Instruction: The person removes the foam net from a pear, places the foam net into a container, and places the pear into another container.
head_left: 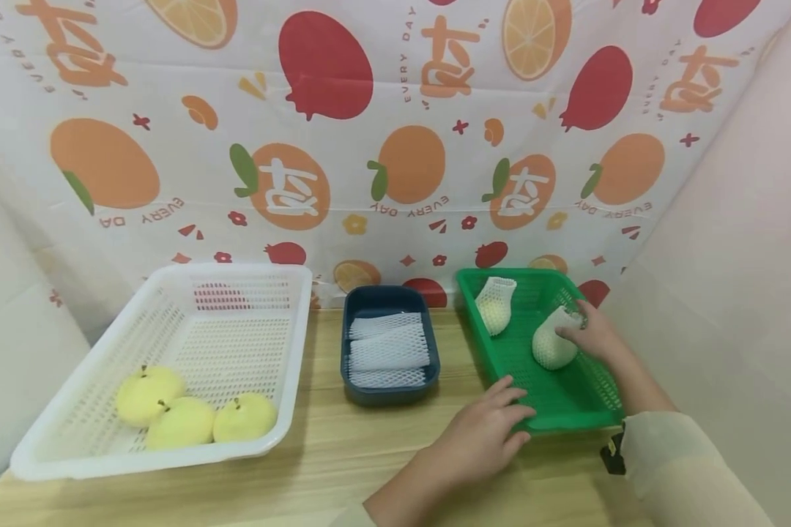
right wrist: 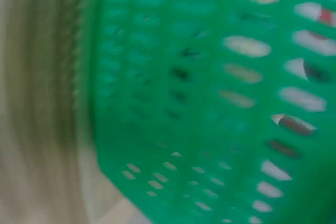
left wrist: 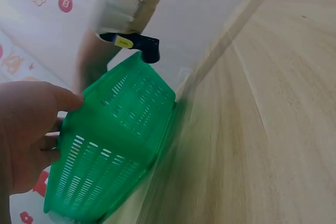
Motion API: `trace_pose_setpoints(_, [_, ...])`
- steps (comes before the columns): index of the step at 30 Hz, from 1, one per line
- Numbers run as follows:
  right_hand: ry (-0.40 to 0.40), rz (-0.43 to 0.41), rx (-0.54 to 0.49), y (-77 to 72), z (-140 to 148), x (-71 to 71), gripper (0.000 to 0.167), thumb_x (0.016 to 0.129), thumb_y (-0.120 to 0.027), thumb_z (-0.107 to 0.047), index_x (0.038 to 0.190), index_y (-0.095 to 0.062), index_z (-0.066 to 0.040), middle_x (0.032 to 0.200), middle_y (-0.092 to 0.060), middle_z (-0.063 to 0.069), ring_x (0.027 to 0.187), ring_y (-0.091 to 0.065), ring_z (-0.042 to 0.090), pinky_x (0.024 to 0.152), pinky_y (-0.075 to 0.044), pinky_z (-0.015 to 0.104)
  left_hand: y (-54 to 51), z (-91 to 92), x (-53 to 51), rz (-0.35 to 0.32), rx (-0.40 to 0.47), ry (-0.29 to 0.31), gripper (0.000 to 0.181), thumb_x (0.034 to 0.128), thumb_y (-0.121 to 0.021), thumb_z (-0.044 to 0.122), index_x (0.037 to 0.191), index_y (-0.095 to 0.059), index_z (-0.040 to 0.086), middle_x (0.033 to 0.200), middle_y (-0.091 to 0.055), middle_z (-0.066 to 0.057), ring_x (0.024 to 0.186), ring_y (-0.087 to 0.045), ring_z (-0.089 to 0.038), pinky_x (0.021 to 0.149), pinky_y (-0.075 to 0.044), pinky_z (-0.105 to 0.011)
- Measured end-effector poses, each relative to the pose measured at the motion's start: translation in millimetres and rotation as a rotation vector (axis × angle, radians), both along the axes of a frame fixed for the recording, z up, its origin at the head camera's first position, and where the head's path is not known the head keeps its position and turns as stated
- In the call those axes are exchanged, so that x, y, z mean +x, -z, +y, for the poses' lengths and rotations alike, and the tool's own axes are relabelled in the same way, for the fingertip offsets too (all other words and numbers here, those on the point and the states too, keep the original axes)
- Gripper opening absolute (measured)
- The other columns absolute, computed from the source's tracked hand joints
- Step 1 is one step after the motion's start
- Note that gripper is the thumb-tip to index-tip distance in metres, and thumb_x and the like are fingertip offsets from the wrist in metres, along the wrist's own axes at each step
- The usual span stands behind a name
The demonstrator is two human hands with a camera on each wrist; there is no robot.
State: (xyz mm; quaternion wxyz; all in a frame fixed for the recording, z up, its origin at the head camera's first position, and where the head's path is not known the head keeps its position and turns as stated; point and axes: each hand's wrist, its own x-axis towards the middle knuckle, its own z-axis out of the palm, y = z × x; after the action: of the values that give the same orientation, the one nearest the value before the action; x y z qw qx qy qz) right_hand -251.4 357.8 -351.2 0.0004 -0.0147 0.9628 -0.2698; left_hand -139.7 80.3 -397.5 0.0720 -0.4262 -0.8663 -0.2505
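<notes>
In the head view, the right hand (head_left: 596, 333) has its thumb and fingers around the top of a net-sleeved pear (head_left: 554, 348) in the green basket (head_left: 547, 421). Another net-sleeved fruit (head_left: 496, 311) lies at that basket's back left. The left hand (head_left: 481, 435), fingers spread, touches the basket's near left corner; the left wrist view has this hand (left wrist: 31, 129) at the rim of the green basket (left wrist: 115, 129). Only the blurred green basket wall (right wrist: 210, 103) fills most of the right wrist view, and no hand is seen there.
A white basket (head_left: 158, 465) at the left holds several yellow-green pears (head_left: 181, 424). Between the baskets stands a dark blue tray (head_left: 389, 397) with white foam net sleeves (head_left: 389, 348). A fruit-printed cloth (head_left: 349, 176) hangs behind, and a wall (head_left: 718, 256) rises at the right.
</notes>
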Motion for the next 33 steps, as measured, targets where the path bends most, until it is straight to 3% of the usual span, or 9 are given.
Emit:
trace_pose_setpoints(5, [0.014,0.016,0.015,19.8,13.3,-8.0,0.075,0.099,-0.056,-0.034,0.149,-0.024,0.011,0.146,-0.030,0.042,0.127,-0.038,0.059,0.097,-0.041,0.067,1.1,0.8,1.2,0.062,-0.013,0.003,0.030,0.0984,-0.060,0.031,0.126,-0.066,0.019,0.143,-0.055,-0.001,0.143,-0.038,-0.022,0.115,-0.032,-0.029])
trace_pose_setpoints(10, [0.048,0.062,0.040,29.0,15.7,-7.7,0.069,0.101,-0.050,-0.041,0.142,-0.038,0.013,0.139,-0.042,0.040,0.125,-0.044,0.056,0.096,-0.043,0.064,0.8,0.5,2.8,0.047,-0.017,-0.008,0.031,0.0980,-0.061,0.032,0.126,-0.066,0.020,0.144,-0.053,-0.001,0.144,-0.036,-0.022,0.115,-0.032,-0.030])
trace_pose_setpoints(16, [0.091,0.110,0.097,35.2,11.0,-10.9,0.066,0.103,-0.043,-0.046,0.138,-0.046,0.010,0.138,-0.046,0.037,0.125,-0.045,0.055,0.099,-0.040,0.066,-1.2,-0.7,2.0,0.022,-0.011,0.005,0.032,0.0985,-0.060,0.032,0.127,-0.065,0.020,0.145,-0.052,-0.001,0.144,-0.035,-0.023,0.115,-0.032,-0.031])
trace_pose_setpoints(24, [0.089,0.165,0.153,36.2,5.6,-10.6,0.058,0.103,-0.045,-0.040,0.134,-0.051,0.009,0.134,-0.051,0.035,0.124,-0.047,0.053,0.099,-0.040,0.065,0.8,-1.6,1.3,0.018,-0.004,0.010,0.032,0.0984,-0.060,0.032,0.128,-0.066,0.019,0.145,-0.053,-0.001,0.144,-0.036,-0.022,0.115,-0.033,-0.031])
trace_pose_setpoints(30, [0.070,0.248,0.155,32.8,4.4,-6.8,0.045,0.104,-0.047,-0.034,0.123,-0.058,0.006,0.120,-0.061,0.032,0.110,-0.057,0.050,0.087,-0.047,0.062,1.7,-1.4,0.3,0.026,-0.006,0.015,0.032,0.0986,-0.059,0.033,0.127,-0.066,0.020,0.145,-0.053,-0.001,0.144,-0.036,-0.023,0.115,-0.033,-0.031])
trace_pose_setpoints(33, [0.058,0.307,0.125,25.7,0.2,-2.7,0.042,0.104,-0.048,-0.034,0.117,-0.060,0.004,0.114,-0.063,0.030,0.104,-0.060,0.047,0.081,-0.048,0.060,0.3,-1.9,-1.0,-0.005,-0.001,0.014,0.033,0.0989,-0.059,0.034,0.128,-0.065,0.020,0.146,-0.051,-0.001,0.144,-0.035,-0.022,0.115,-0.033,-0.031])
